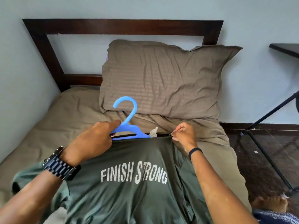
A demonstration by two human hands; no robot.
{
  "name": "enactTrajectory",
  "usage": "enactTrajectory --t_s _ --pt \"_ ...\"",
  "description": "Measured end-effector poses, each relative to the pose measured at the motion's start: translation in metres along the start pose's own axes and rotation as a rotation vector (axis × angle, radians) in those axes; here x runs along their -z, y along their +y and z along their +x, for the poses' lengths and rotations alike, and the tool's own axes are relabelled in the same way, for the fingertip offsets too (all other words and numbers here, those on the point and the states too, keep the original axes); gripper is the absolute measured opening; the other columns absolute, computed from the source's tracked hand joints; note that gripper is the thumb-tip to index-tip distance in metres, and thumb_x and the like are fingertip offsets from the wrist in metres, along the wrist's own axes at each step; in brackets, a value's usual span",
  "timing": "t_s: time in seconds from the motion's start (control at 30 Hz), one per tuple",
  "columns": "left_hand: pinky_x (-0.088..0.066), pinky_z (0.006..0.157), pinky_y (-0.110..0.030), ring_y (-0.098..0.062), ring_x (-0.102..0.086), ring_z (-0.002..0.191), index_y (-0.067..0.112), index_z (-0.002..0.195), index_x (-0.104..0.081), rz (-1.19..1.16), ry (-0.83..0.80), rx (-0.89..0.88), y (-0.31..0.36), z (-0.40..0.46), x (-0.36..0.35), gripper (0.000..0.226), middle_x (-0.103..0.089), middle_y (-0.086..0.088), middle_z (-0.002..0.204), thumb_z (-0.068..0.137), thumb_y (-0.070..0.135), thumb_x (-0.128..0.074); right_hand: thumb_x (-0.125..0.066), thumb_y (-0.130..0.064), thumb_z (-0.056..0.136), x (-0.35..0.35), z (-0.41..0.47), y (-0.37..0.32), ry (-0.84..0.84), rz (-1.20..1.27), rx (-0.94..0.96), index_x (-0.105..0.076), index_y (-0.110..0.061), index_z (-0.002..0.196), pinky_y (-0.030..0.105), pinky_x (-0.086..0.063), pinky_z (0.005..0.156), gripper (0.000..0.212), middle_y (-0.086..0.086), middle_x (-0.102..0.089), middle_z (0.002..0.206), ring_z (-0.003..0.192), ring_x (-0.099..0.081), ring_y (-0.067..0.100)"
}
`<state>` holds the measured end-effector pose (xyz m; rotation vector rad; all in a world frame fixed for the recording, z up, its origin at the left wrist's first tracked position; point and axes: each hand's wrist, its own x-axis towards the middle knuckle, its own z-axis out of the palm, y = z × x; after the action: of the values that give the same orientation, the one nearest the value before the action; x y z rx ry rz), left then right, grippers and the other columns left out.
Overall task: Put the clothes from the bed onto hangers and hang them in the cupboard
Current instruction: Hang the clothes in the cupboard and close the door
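Left grip point(95, 138) is clamped on the blue hanger point(127, 126) at its shoulder, over the bed point(61, 117). Between the hands the green shirt point(129, 183) lies flat, collar stretched across the hanger's bar. Right grip point(182, 135) pinches the collar edge. Best to hold the hanger steady and draw the collar over its far arm evenly, avoiding a snag.

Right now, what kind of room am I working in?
Most likely a bedroom. A bed with a dark wooden headboard stands against the wall, with a brown pillow at its head. A green shirt lies on it, half fitted onto a blue hanger.
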<state>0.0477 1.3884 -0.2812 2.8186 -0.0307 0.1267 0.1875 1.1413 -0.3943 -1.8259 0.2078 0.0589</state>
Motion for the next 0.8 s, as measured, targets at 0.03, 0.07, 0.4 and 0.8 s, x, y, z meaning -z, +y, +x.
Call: enactTrajectory --t_s 0.03,0.07,0.4,0.8 --pt "-0.041 0.073 -0.034 -0.031 -0.054 0.090 0.029 0.092 -0.044 -0.012 0.014 0.008 0.000 0.002 0.001 0.034 -0.056 -0.001 0.087 0.080 -0.003 -0.042 -0.065 0.013 0.072 0.004 0.000 -0.004 0.004 -0.038 0.032 -0.051 -0.013 0.068 0.041 -0.059 0.065 0.030 0.016 -0.063 0.075 0.066 -0.062 0.024" --pt "-0.040 0.071 -0.034 -0.031 -0.052 0.087 0.030 0.088 -0.039 -0.021 0.024 0.019 0.000 0.004 0.001 0.033 -0.053 0.000 0.083 0.081 -0.002 -0.043 -0.066 0.010 0.073 0.007 -0.001 -0.008 -0.005 -0.083 0.060 -0.052 -0.014 0.069 0.044 -0.058 0.067 0.029 0.013 -0.064 0.073 0.064 -0.062 0.022" --pt "-0.048 0.075 -0.043 -0.041 -0.056 0.093 0.018 0.109 -0.050 -0.004 0.118 -0.018 0.024 0.029 -0.005 0.031 -0.060 -0.015 0.097 0.082 0.004 -0.044 -0.065 0.001 0.073 0.023 -0.018 -0.056 -0.012 -0.304 0.421 -0.057 -0.012 0.072 0.011 -0.037 0.051 0.016 -0.008 -0.054 0.057 0.051 -0.048 0.003" --pt "-0.032 0.060 -0.035 -0.032 -0.042 0.068 0.019 0.083 -0.038 -0.048 0.165 -0.274 0.052 0.046 0.023 0.022 -0.047 -0.006 0.069 0.081 0.000 -0.049 -0.058 0.000 0.087 0.053 -0.031 -0.101 -0.237 -0.256 0.648 -0.065 -0.020 0.078 0.009 -0.044 0.073 0.024 -0.008 -0.066 0.078 0.072 -0.059 -0.001"
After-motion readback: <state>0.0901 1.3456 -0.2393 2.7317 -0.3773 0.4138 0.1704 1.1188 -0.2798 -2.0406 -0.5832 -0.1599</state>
